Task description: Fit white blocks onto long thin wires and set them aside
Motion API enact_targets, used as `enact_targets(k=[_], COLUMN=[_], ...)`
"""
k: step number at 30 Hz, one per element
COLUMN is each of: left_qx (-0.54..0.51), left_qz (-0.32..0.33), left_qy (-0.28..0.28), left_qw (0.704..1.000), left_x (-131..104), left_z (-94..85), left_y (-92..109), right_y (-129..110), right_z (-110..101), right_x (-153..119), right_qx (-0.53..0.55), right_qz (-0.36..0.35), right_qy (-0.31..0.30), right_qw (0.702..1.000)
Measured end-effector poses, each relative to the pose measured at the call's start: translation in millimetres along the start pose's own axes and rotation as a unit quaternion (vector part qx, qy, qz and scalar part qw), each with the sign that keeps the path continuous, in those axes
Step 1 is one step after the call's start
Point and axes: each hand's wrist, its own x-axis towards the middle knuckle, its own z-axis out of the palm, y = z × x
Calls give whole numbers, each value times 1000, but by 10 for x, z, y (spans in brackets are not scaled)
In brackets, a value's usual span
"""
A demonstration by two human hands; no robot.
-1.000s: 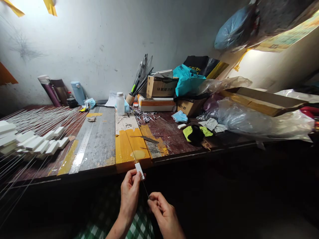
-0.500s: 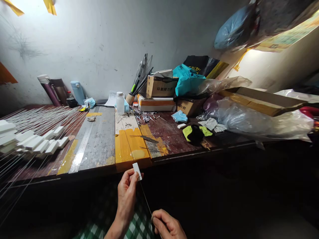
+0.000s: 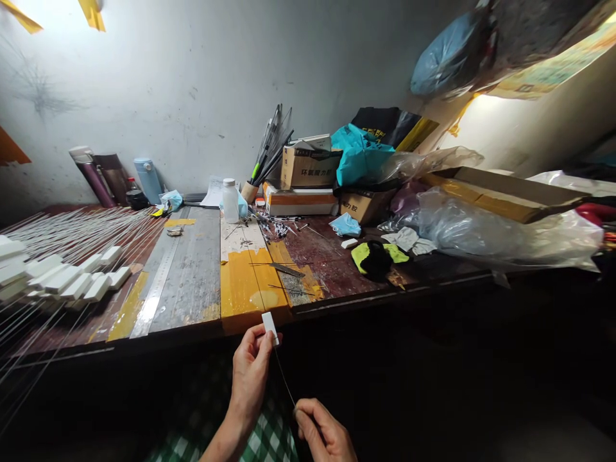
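My left hand (image 3: 251, 370) pinches a small white block (image 3: 270, 328) between thumb and fingers, just off the table's front edge. A thin rod (image 3: 285, 378) runs from the block down to my right hand (image 3: 323, 428), whose thumb and fingers are closed on its lower end. The rod looks slightly bowed. Beyond the block a thin dark line continues over the yellow-taped strip (image 3: 240, 282) of the table. At the left, many white blocks (image 3: 65, 279) with long thin rods lie in a pile.
A metal ruler (image 3: 156, 295) lies left of the yellow tape. A white bottle (image 3: 230, 200) stands behind it, beside a holder of dark rods (image 3: 272, 151). Cardboard boxes (image 3: 310, 170), a black and yellow-green cloth (image 3: 378, 258) and clear plastic bags (image 3: 471, 224) are at the right.
My left hand and the white block have shifted slightly right. My right hand has risen a little, and the rod between them looks more bowed.
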Motion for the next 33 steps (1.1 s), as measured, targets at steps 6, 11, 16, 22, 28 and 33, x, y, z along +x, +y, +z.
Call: enact_targets(k=[6,11,16,22,28,33], left_qx=[10,13,10,13,9,11], left_qz=[-12,-20,-22,-20,-25,-27], left_qy=[-22,-21,-9,13,14,18], left_qw=[1000,999,1000,1000,1000,999], left_x=[-37,-75,-63,-50,-50,-60], left_z=[22,24,-4,-46,-108,-127], left_y=[-49,-96,-105,-54,-63,-80], right_y=[-64,-132,-147,-187,-204,-216], right_z=[42,52,82,146,160,150], right_x=[77,154,241,332,364,363], right_qx=[-5,-12,-17,26,62,100], right_qz=[8,18,-8,27,44,60], right_qy=[1,-27,-30,-48,-76,-117], right_qw=[1000,999,999,998,994,986])
